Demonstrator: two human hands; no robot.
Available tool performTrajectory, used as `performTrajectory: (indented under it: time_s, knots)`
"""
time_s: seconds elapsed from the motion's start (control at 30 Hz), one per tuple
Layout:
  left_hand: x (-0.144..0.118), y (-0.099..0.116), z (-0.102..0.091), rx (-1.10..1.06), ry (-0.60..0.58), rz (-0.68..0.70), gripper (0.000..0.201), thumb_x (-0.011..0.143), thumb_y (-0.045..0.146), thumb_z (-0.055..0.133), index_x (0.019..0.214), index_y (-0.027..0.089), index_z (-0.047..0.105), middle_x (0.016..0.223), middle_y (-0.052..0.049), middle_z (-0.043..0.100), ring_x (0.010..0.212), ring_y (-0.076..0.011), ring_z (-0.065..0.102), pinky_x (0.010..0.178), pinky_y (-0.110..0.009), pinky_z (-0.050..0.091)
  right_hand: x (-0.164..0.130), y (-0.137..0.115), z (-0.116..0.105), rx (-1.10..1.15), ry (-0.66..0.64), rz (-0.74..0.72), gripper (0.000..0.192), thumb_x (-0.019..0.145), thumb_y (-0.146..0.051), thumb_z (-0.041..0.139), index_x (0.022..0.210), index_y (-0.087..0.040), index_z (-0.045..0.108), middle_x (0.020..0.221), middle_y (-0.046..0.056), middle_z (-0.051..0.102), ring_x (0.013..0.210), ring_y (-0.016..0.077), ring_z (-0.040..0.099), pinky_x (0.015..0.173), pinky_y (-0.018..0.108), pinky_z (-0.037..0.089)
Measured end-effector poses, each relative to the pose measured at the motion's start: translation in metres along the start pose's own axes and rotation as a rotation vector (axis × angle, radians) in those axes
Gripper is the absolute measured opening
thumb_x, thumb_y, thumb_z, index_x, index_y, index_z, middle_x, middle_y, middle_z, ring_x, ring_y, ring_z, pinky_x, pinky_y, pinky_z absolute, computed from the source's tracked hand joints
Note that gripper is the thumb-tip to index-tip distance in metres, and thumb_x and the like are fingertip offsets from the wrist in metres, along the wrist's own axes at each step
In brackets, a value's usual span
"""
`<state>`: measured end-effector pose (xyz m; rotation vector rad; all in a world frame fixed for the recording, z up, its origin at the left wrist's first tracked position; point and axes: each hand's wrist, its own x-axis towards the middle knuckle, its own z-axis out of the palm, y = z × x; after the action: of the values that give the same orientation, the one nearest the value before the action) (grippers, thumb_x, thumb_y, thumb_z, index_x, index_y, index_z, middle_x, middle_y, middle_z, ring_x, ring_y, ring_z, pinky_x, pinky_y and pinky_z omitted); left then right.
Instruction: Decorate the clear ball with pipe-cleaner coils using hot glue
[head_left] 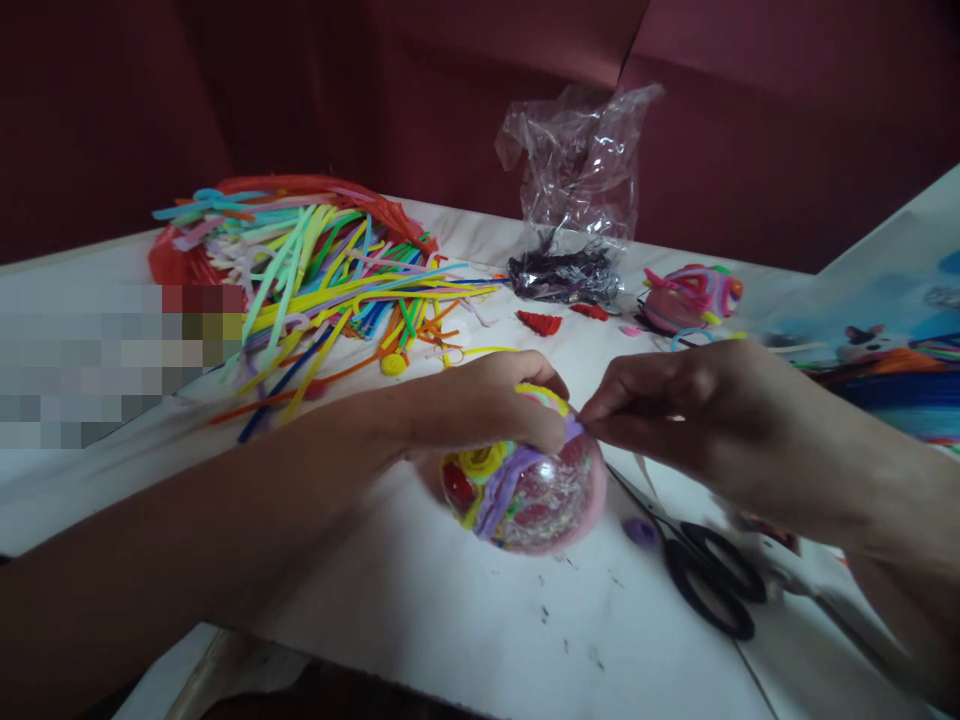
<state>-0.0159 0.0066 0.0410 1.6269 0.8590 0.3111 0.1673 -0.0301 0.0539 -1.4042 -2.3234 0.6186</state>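
A clear round ball [551, 490] rests low over the white table, trimmed with yellow, purple and pink fuzzy strips and a red spot on its left side. My left hand [517, 400] is closed over the ball's top, its thumb pressed on the near side. A purple pipe cleaner [573, 427] runs along the upper right of the ball. At that spot my right hand [667, 415] pinches the purple strip's end with thumb and forefinger; the fingertips cover the end itself. Black-handled scissors [705, 570] lie below my right hand, blades toward the ball, near a small purple coil [640, 532].
A heap of coloured pipe cleaners [322, 270] spills from a red bag at the left. Behind stand a clear plastic bag [577, 190] with dark strands and a finished-looking decorated ball [690, 297]. Red wedge-shaped pieces [538, 323] lie nearby. More pipe cleaners [892, 395] are at the right.
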Motion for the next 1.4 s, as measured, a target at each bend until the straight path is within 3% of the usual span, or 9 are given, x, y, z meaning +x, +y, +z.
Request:
performTrajectory:
  time_s: [0.2, 0.4, 0.53, 0.67, 1.0, 1.17, 1.4]
  knots:
    - [-0.001, -0.002, 0.000, 0.032, 0.008, 0.024, 0.037, 0.059, 0.018, 0.057, 0.095, 0.017, 0.054, 0.073, 0.001, 0.057, 0.063, -0.0132, 0.055, 0.051, -0.020, 0.042, 0.006, -0.004, -0.010, 0.130, -0.132, 0.092, 0.034, 0.073, -0.041, 0.049, 0.067, -0.011, 0.062, 0.058, 0.003, 0.056, 0.050, 0.0106, 0.046, 0.042, 0.017, 0.036]
    - [0.001, -0.004, 0.002, 0.011, 0.022, 0.031, 0.034, 0.059, 0.017, 0.056, 0.092, 0.017, 0.054, 0.069, 0.002, 0.056, 0.060, -0.0121, 0.054, 0.049, -0.019, 0.040, 0.011, -0.009, -0.011, 0.098, -0.152, 0.065, 0.031, 0.072, -0.038, 0.050, 0.065, -0.011, 0.062, 0.052, -0.001, 0.049, 0.045, 0.0057, 0.037, 0.038, 0.012, 0.030]
    - [0.001, -0.004, 0.002, 0.001, 0.017, 0.026, 0.035, 0.058, 0.018, 0.057, 0.093, 0.018, 0.054, 0.070, 0.002, 0.056, 0.060, -0.0129, 0.054, 0.049, -0.020, 0.040, 0.017, -0.012, -0.014, -0.031, -0.202, 0.103, 0.019, 0.074, -0.019, 0.052, 0.059, -0.011, 0.061, 0.049, -0.004, 0.042, 0.043, 0.0040, 0.032, 0.035, 0.010, 0.026]
    - [-0.001, -0.001, 0.001, 0.054, 0.043, 0.007, 0.037, 0.059, 0.018, 0.057, 0.096, 0.018, 0.054, 0.069, 0.002, 0.057, 0.061, -0.0131, 0.055, 0.050, -0.020, 0.041, 0.026, -0.018, -0.015, -0.201, -0.221, 0.217, 0.024, 0.070, -0.006, 0.058, 0.048, -0.013, 0.054, 0.043, -0.006, 0.032, 0.039, 0.0028, 0.024, 0.030, 0.010, 0.018]
    - [-0.002, -0.001, 0.007, 0.070, 0.111, 0.018, 0.037, 0.058, 0.022, 0.057, 0.095, 0.017, 0.054, 0.081, -0.002, 0.060, 0.072, -0.0176, 0.058, 0.056, -0.025, 0.043, 0.032, -0.023, -0.019, -0.299, -0.276, 0.184, 0.022, 0.067, -0.009, 0.060, 0.046, -0.013, 0.054, 0.041, -0.006, 0.031, 0.035, 0.0017, 0.023, 0.026, 0.009, 0.015]
    - [0.001, -0.004, 0.009, 0.061, 0.134, 0.023, 0.035, 0.062, 0.027, 0.059, 0.096, 0.018, 0.055, 0.082, -0.003, 0.061, 0.075, -0.0200, 0.060, 0.059, -0.027, 0.043, 0.033, -0.028, -0.021, -0.353, -0.277, 0.224, 0.027, 0.068, -0.010, 0.059, 0.045, -0.012, 0.045, 0.041, -0.006, 0.027, 0.035, 0.0023, 0.021, 0.029, 0.013, 0.013]
    - [0.005, -0.004, 0.013, 0.105, 0.223, 0.041, 0.026, 0.065, 0.026, 0.059, 0.090, 0.019, 0.058, 0.079, -0.001, 0.062, 0.071, -0.0186, 0.060, 0.058, -0.027, 0.043, 0.036, -0.037, -0.022, -0.467, -0.344, 0.249, 0.017, 0.068, -0.012, 0.055, 0.052, -0.012, 0.049, 0.046, -0.005, 0.034, 0.040, 0.0045, 0.029, 0.035, 0.017, 0.019]
